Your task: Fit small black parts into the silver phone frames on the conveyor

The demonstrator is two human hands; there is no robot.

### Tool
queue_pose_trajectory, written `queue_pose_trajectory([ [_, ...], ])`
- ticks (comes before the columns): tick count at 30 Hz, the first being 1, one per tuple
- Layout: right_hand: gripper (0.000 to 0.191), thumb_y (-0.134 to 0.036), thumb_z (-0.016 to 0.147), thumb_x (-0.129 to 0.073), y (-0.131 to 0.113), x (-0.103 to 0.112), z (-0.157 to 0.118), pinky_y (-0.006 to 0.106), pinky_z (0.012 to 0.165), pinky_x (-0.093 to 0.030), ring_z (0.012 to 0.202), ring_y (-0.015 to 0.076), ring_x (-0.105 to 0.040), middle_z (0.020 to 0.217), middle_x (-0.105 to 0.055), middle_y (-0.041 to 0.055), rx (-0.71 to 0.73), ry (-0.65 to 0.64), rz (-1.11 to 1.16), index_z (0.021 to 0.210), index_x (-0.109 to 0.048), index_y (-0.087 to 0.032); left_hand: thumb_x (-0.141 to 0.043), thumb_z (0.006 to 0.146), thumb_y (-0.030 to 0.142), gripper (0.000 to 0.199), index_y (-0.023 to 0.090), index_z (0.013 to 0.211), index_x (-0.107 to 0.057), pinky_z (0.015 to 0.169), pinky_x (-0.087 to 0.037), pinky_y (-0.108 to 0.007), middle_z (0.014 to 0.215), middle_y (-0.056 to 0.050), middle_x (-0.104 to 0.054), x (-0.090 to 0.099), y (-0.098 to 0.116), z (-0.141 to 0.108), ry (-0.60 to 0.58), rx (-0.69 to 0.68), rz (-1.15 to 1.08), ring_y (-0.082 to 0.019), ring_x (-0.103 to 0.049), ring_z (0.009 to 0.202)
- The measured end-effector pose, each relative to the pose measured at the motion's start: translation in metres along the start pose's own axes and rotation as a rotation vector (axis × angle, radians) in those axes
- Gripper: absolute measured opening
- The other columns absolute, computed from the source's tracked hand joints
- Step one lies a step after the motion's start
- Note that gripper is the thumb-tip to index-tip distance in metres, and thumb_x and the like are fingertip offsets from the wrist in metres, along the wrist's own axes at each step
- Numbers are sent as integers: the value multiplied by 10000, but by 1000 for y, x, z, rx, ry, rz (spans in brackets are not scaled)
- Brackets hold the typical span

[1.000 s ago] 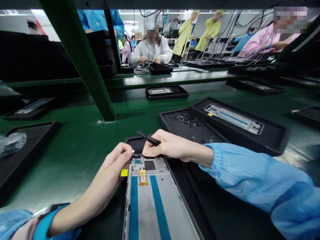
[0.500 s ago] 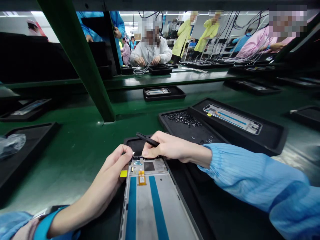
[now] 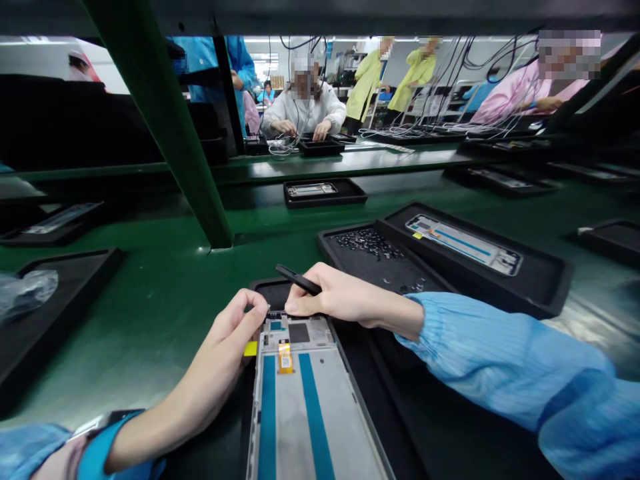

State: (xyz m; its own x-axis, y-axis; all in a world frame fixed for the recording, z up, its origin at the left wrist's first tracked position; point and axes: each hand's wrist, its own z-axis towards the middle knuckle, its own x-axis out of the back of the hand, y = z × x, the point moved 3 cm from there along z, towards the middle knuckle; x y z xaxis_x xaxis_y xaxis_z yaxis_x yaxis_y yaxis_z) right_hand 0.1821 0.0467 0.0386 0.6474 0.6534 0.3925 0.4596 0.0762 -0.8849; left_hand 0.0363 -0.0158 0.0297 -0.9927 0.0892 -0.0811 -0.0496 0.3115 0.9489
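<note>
A silver phone frame [image 3: 300,413] with two blue strips and an orange flex cable [image 3: 285,360] lies lengthwise before me. At its far left corner is my left hand [image 3: 235,333], thumb and forefinger pinched together; whatever is between them is too small to make out. A yellow tab [image 3: 251,349] sticks out beside that hand. My right hand [image 3: 335,293] is closed around a slim black pen-shaped tool [image 3: 299,279] at the frame's far edge. The tool's working tip is hidden behind the fingers.
A black tray of small dark parts [image 3: 367,243] stands beyond my right hand, overlapped by a tray [image 3: 550,287] holding another phone frame [image 3: 465,243]. A green post [image 3: 170,133] rises at left. Left lies a tray with a plastic bag [image 3: 30,293]. A person in white [image 3: 305,110] works opposite.
The view has tilted slightly upward. My left fingertips have shifted a little at the frame's corner; a white speck seen there before no longer shows clearly. My right hand keeps its grip.
</note>
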Motion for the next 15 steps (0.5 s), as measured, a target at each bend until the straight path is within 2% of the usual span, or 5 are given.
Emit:
queue_pose_trajectory([
  [3, 195, -288, 702, -623, -10, 3, -4, 200, 490, -311, 543, 82, -410, 568, -506, -8, 53, 70, -4, 647, -634, -101, -560, 793, 443, 291, 198, 751, -409, 444, -343, -133, 589, 65, -417, 3, 5, 0, -3, -121, 69, -62, -362, 501],
  [5, 194, -276, 725, -611, -22, 5, -10, 196, 506, -336, 566, 89, -447, 592, -548, 4, 155, 119, 4, 682, -665, -95, -516, 830, 430, 251, 206, 787, -412, 424, -324, -131, 563, 69, -420, 6, 10, -1, 4, -248, 150, -61, -352, 474],
  [9, 185, -256, 744, -617, -46, 10, -28, 180, 518, -370, 567, 83, -492, 651, -630, 21, 379, 167, 7, 755, -700, -90, -449, 887, 335, 124, 218, 849, -433, 378, -293, -138, 530, 69, -422, 10, 23, -12, 109, -605, 340, -63, -354, 422],
  [13, 154, -229, 747, -625, -60, 10, -49, 166, 426, -306, 463, 47, -413, 602, -627, 3, 609, 251, -110, 761, -703, -97, -461, 885, 244, 23, 246, 904, -475, 433, -399, -183, 662, 25, -545, 8, 30, -26, 193, -982, 365, -89, -492, 488],
  [15, 139, -209, 755, -615, -65, 8, -57, 162, 430, -327, 475, 51, -447, 632, -644, 15, 733, 299, -167, 762, -695, -95, -455, 888, 212, 75, 264, 932, -485, 494, -447, -220, 697, 13, -571, 5, 31, -30, 154, -1120, 321, -104, -526, 523],
])
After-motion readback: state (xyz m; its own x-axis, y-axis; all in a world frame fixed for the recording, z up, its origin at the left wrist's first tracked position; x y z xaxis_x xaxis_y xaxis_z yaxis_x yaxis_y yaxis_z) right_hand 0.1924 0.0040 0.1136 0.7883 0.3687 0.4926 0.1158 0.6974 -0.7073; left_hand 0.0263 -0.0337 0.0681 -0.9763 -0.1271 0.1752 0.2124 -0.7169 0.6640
